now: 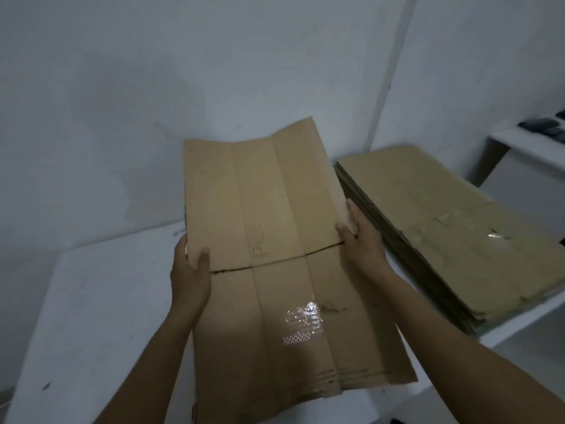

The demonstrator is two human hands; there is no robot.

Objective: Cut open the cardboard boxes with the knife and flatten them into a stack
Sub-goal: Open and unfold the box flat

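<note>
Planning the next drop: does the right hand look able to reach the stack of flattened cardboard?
Likely yes: the stack lies just beside the right hand, nothing between, though that hand grips the cardboard sheet.

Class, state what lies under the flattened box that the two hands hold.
The white table shows around the flattened box, gripped by the left hand and right hand. The surface directly beneath it, and anything lying there, is covered.
</note>
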